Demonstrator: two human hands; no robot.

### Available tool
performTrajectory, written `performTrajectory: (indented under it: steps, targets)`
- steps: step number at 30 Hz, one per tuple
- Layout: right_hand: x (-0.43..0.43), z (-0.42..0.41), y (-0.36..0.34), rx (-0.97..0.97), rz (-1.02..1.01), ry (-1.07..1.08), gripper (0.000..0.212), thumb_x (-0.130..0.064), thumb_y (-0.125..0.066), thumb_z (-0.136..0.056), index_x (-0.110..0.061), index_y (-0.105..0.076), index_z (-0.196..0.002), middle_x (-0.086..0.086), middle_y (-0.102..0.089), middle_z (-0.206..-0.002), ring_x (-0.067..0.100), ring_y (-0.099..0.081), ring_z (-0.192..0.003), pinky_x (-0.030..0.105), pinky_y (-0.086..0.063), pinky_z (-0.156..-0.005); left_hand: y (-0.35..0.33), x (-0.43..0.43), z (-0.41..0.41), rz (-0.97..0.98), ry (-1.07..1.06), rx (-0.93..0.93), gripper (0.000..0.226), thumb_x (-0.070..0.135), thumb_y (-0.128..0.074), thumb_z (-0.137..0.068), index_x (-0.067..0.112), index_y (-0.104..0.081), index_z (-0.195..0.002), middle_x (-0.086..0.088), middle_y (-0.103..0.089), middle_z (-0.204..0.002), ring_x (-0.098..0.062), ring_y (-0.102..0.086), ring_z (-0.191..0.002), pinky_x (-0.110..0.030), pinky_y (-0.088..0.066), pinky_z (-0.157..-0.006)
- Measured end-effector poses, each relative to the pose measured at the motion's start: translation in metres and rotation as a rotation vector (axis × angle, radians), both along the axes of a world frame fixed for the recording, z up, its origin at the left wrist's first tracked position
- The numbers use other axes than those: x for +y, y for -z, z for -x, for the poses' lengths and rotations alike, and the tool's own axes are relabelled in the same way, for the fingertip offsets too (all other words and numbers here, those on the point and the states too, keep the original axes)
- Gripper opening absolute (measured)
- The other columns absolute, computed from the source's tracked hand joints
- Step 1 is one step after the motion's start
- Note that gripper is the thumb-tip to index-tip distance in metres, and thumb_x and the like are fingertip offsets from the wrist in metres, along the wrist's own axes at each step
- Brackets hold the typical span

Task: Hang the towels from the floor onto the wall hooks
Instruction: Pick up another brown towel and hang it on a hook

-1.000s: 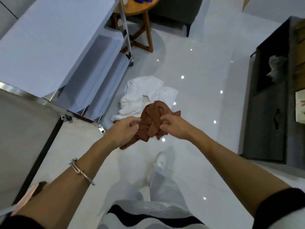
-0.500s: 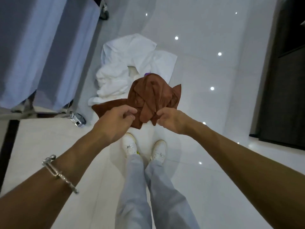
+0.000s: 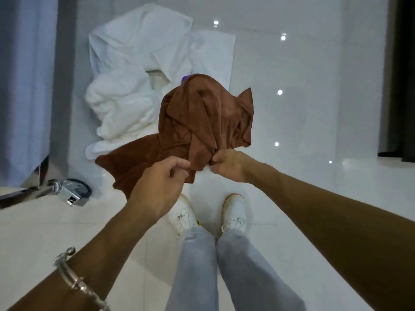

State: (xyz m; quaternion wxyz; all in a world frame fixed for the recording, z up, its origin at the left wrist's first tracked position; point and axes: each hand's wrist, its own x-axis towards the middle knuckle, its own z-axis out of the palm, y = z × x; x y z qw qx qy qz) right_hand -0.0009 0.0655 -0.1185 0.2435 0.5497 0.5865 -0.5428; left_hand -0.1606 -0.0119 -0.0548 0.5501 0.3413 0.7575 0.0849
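Over glossy white floor [image 3: 314, 122]: pinching brown towel [image 3: 202, 117] by its near edge with left hand [image 3: 161, 182] and right hand [image 3: 226, 164], close together. Bunched, sagging away from both grips toward white towels [image 3: 125, 97] heaped beyond. Likely needs spreading along that edge.

The held towel [image 3: 202, 122] hung between the left hand [image 3: 161, 182] and the right hand [image 3: 226, 164], above and ahead of the shoes [image 3: 234, 213]. Behind it a heap of towels [image 3: 134, 86] lay on the floor [image 3: 314, 108], with a caster [image 3: 71, 191] off to the left.
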Motion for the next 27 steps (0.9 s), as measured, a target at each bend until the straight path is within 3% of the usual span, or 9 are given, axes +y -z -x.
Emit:
performTrajectory:
  steps: [1, 4, 6, 8, 11, 14, 20, 25, 27]
  targets:
    - [0.004, 0.003, 0.014, -0.014, 0.008, -0.001, 0.03, -0.027, -0.051, -0.095, -0.007, -0.059, -0.114, 0.009, -0.057, -0.118, 0.026, -0.054, -0.106, 0.029, -0.042, -0.084, 0.011, 0.0, 0.003, 0.012, 0.007, 0.003, 0.025, 0.02, -0.05, -0.092, 0.042, -0.059, -0.085, 0.007, -0.069, -0.099, -0.013, -0.064, -0.095, -0.039, -0.048, -0.094]
    - [0.014, 0.012, 0.053, -0.057, -0.05, 0.008, 0.028, -0.029, -0.053, -0.093, -0.009, -0.057, -0.113, 0.009, -0.057, -0.108, 0.023, -0.053, -0.089, 0.026, -0.041, -0.063, 0.045, -0.001, 0.013, 0.034, 0.028, 0.023, 0.026, 0.021, -0.05, -0.091, 0.044, -0.059, -0.082, 0.009, -0.069, -0.099, -0.013, -0.063, -0.095, -0.04, -0.048, -0.094]
    - [0.019, 0.016, 0.081, -0.094, -0.085, 0.049, 0.036, -0.031, -0.055, -0.092, -0.009, -0.053, -0.12, 0.008, -0.056, -0.107, 0.024, -0.057, -0.085, 0.026, -0.044, -0.059, 0.064, -0.002, 0.018, 0.042, 0.027, 0.026, 0.026, 0.02, -0.05, -0.091, 0.043, -0.059, -0.083, 0.012, -0.069, -0.096, -0.012, -0.064, -0.094, -0.037, -0.048, -0.093]
    - [0.022, 0.017, 0.108, -0.126, -0.125, 0.112, 0.045, -0.034, -0.058, -0.091, -0.011, -0.048, -0.127, 0.01, -0.055, -0.116, 0.027, -0.06, -0.093, 0.032, -0.052, -0.072, 0.081, -0.004, 0.022, 0.045, 0.027, 0.021, 0.026, 0.018, -0.05, -0.092, 0.042, -0.06, -0.086, 0.014, -0.068, -0.092, -0.01, -0.064, -0.091, -0.032, -0.049, -0.088]
    - [0.025, 0.019, 0.143, -0.177, -0.191, 0.136, 0.054, -0.036, -0.057, -0.092, -0.011, -0.039, -0.136, 0.014, -0.046, -0.134, 0.032, -0.053, -0.115, 0.04, -0.045, -0.1, 0.103, -0.006, 0.03, 0.05, 0.03, 0.019, 0.024, 0.018, -0.05, -0.093, 0.04, -0.061, -0.092, 0.014, -0.068, -0.092, -0.007, -0.063, -0.089, -0.028, -0.049, -0.085]
    - [0.03, 0.026, 0.166, -0.201, -0.227, 0.159, 0.057, -0.036, -0.053, -0.094, -0.008, -0.033, -0.139, 0.016, -0.04, -0.139, 0.033, -0.048, -0.122, 0.04, -0.041, -0.105, 0.121, -0.005, 0.041, 0.052, 0.024, 0.013, 0.024, 0.016, -0.049, -0.093, 0.036, -0.062, -0.096, 0.013, -0.068, -0.092, -0.006, -0.063, -0.092, -0.025, -0.047, -0.087]
    - [0.049, 0.041, 0.17, -0.13, -0.302, 0.111, 0.031, -0.032, -0.05, -0.094, -0.008, -0.057, -0.112, 0.011, -0.059, -0.111, 0.028, -0.057, -0.099, 0.034, -0.045, -0.086, 0.134, 0.01, 0.057, 0.064, -0.003, 0.033, 0.024, 0.016, -0.048, -0.094, 0.035, -0.063, -0.098, 0.011, -0.068, -0.095, -0.008, -0.064, -0.091, -0.025, -0.048, -0.085]
    - [0.055, 0.056, 0.101, 0.133, -0.362, 0.225, 0.016, -0.028, -0.053, -0.091, -0.018, -0.046, -0.08, -0.004, -0.048, -0.073, 0.012, -0.047, -0.064, 0.023, -0.038, -0.058, 0.094, 0.031, 0.048, 0.014, 0.048, 0.055, 0.027, 0.012, -0.05, -0.092, 0.032, -0.061, -0.107, 0.014, -0.064, -0.097, -0.001, -0.058, -0.092, -0.019, -0.043, -0.084]
    - [0.067, 0.055, 0.063, 0.209, -0.351, 0.271, 0.018, -0.027, -0.055, -0.089, -0.018, -0.046, -0.076, -0.004, -0.047, -0.071, 0.011, -0.045, -0.062, 0.024, -0.04, -0.058, 0.066, 0.048, 0.045, -0.027, 0.05, 0.061, 0.03, 0.01, -0.05, -0.091, 0.031, -0.059, -0.11, 0.014, -0.062, -0.098, -0.001, -0.057, -0.091, -0.019, -0.042, -0.086]
